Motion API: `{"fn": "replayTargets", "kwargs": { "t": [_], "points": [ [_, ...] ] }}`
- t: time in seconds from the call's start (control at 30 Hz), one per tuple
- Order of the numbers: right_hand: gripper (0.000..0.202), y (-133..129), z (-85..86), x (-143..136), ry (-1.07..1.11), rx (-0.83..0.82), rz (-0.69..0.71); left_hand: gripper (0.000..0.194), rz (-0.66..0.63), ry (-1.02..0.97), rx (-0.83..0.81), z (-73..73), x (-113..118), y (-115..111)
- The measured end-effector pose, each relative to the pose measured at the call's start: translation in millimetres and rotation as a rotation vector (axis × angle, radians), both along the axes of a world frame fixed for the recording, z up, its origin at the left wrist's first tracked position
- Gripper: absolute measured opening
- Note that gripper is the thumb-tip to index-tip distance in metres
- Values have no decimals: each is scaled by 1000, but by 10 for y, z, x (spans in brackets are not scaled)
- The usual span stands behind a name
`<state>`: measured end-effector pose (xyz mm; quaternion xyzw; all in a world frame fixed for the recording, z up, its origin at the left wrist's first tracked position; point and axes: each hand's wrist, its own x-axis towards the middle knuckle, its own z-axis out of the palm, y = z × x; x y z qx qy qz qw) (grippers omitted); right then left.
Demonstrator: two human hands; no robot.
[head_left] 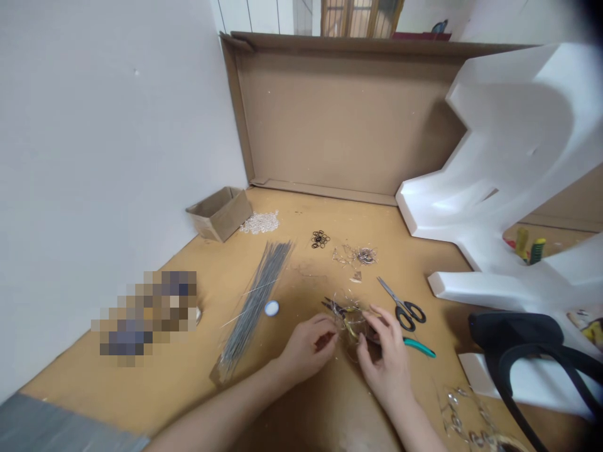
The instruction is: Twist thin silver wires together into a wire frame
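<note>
A loose, airy piece of thin bent wire stands between my two hands over the middle of the table. My left hand pinches its left side, thumb and fingers pressed together. My right hand curls its fingers and thumb round the right side; the exact grip is partly hidden. Beneath and behind the wire lie pliers with dark jaws and yellowish handles, partly covered. A teal tool handle sticks out beyond my right hand. Scissors with black handles lie just past the right fingers.
Left of my hands lie a bundle of straight grey wires and a small white round lid. Farther back are a cardboard box, clear beads, black rings and coiled wire. White foam stands at right.
</note>
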<state>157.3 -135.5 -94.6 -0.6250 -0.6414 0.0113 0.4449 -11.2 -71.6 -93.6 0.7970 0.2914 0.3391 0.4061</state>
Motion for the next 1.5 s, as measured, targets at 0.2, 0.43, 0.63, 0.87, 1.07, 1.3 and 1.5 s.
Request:
{"fn": "replayTargets", "kwargs": {
  "t": [0.2,0.43,0.63,0.87,1.07,1.3,1.5],
  "points": [
    [3,26,-32,5,-44,-80,54,13,130,-147,-72,11,2,5],
    [5,10,-35,22,50,4,75,12,95,-267,7,23,-31,1],
    [7,20,-22,-5,71,53,68,11,163,-453,-223,7,-56,63],
    [9,22,-43,7,167,26,67,13,245,-667,-709,-52,-32,180],
    [12,41,-49,8,154,-27,126,11,216,-687,-704,12,-39,180],
    [9,-1,89,68,-90,-160,187,13,262,-589,-565,59,-56,163],
    [15,18,485,61,-217,39,53,14,226,-534,-478,96,-39,103]
  ]
}}
